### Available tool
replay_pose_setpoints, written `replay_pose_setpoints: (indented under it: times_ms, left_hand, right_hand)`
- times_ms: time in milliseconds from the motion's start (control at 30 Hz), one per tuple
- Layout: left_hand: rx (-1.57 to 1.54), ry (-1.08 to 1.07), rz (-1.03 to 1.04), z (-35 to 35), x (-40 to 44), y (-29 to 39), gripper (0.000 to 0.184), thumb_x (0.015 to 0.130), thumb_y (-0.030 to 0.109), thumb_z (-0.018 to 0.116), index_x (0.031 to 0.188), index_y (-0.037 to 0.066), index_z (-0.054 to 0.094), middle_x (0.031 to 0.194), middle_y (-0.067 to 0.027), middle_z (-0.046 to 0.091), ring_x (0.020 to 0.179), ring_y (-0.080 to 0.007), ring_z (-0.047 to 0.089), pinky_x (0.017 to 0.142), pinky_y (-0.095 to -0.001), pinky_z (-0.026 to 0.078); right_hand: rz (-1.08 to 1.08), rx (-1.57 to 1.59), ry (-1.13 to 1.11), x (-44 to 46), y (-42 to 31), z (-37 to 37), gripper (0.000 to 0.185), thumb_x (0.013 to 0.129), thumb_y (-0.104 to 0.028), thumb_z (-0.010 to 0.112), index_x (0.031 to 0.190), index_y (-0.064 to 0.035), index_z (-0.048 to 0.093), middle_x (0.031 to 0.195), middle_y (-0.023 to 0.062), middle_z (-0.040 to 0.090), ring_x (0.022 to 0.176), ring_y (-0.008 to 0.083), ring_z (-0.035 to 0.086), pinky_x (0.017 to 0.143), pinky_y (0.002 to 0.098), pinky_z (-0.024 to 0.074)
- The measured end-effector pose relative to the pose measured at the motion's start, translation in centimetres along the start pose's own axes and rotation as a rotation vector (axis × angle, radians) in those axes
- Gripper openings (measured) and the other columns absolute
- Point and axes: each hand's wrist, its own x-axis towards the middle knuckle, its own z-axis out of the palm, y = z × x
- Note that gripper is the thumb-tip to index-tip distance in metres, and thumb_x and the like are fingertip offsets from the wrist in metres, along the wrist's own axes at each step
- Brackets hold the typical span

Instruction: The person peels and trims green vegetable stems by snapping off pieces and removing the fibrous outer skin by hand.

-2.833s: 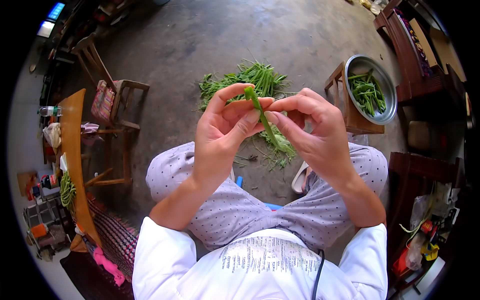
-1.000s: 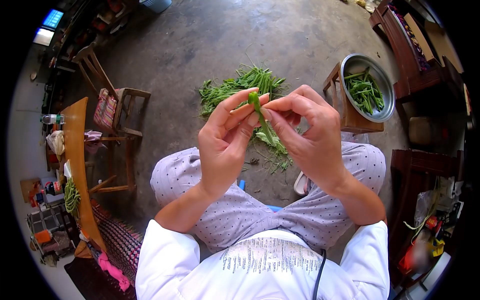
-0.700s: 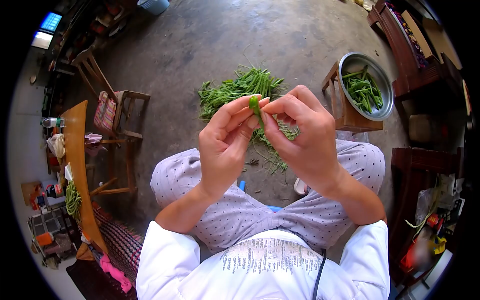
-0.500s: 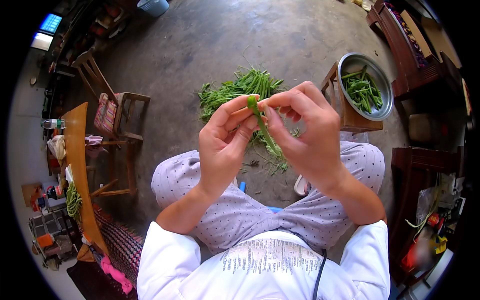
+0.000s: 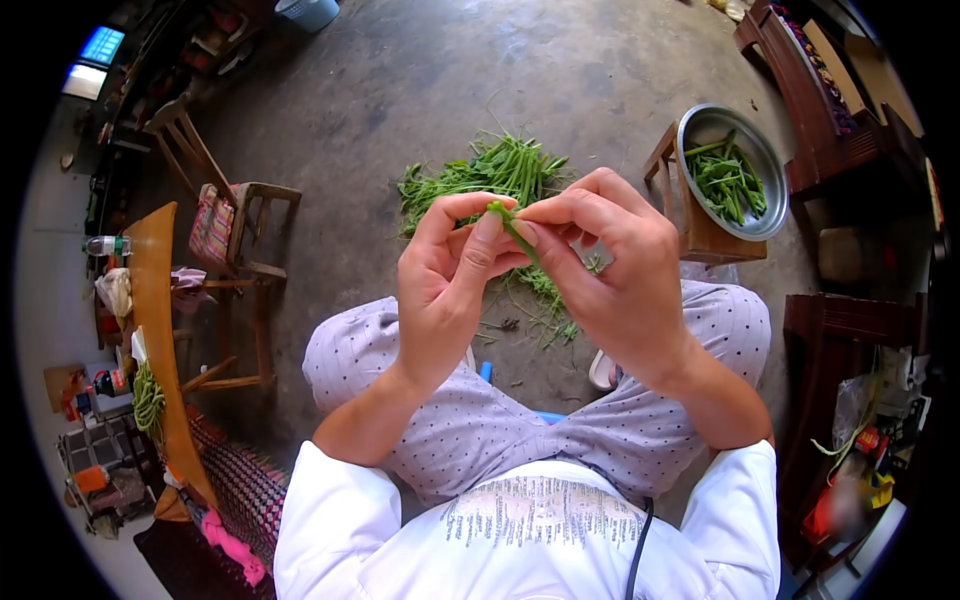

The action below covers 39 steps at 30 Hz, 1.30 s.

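Between my two hands is a green vegetable stem (image 5: 522,231), held up over my lap. My left hand (image 5: 446,272) pinches its upper end between thumb and forefinger. Just to the right, my right hand (image 5: 622,268) grips the same stem with thumb and fingertips, covering much of its lower part. Beyond my hands, a heap of leafy green stems (image 5: 510,168) lies on the floor, with loose trimmings (image 5: 553,310) scattered on its near side. A metal basin (image 5: 772,178) at the right holds cut green pieces (image 5: 728,182).
The basin rests on a wooden stool (image 5: 712,240). To the left stand a wooden chair (image 5: 262,190) and a wooden table edge (image 5: 155,300) with a bottle (image 5: 106,246) and bags. Dark wooden furniture (image 5: 850,150) lines the right side. A blue basket (image 5: 308,12) sits at the far left.
The stem's top has dipped and shifted slightly left. My left thumb has moved up against it, and my right fingers now cover more of the stem.
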Motion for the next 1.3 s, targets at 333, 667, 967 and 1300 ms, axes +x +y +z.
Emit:
replay_pose_setpoints:
  times_ms: [333,667,967,1300]
  left_hand:
    - [0.087,0.060,0.036,0.70,-0.11,-0.01,0.019,0.101,0.012,0.050,0.110,-0.004,0.053,0.098,-0.0123,0.067,0.092,-0.0159,0.067,0.083,-0.0287,0.057]
    - [0.117,0.074,0.051,0.82,-0.24,-0.10,0.018,0.100,0.011,0.050,0.108,-0.005,0.053,0.098,-0.0123,0.067,0.092,-0.0152,0.066,0.082,-0.0286,0.057]
    - [0.203,0.027,0.030,0.32,-0.10,-0.58,0.018,0.102,0.013,0.047,0.110,-0.002,0.051,0.107,-0.0129,0.064,0.098,-0.0159,0.065,0.088,-0.0300,0.055]
    - [0.294,0.053,0.031,0.35,-0.36,-0.75,0.017,0.101,0.013,0.050,0.110,-0.002,0.051,0.101,-0.0106,0.067,0.094,-0.0123,0.065,0.085,-0.0263,0.054]
  right_hand:
    - [0.013,-0.027,-0.003,0.03,-0.08,0.13,0.012,0.078,-0.003,0.073,0.090,-0.0037,0.072,0.081,0.0067,0.063,0.068,0.0148,0.061,0.058,0.0265,0.0464]
    - [0.012,-0.049,-0.046,0.08,-0.06,-0.08,0.011,0.078,-0.003,0.073,0.089,-0.0031,0.072,0.080,0.0069,0.063,0.066,0.0155,0.062,0.057,0.0266,0.0469]
    - [-0.039,-0.069,-0.032,0.07,0.34,-0.03,0.010,0.078,0.000,0.071,0.088,-0.0011,0.070,0.080,0.0078,0.062,0.066,0.0168,0.063,0.058,0.0271,0.0491]
    - [-0.024,-0.166,-0.013,-0.29,0.38,0.83,0.011,0.077,0.002,0.070,0.087,-0.0008,0.068,0.081,0.0076,0.060,0.066,0.0171,0.063,0.060,0.0277,0.0528]
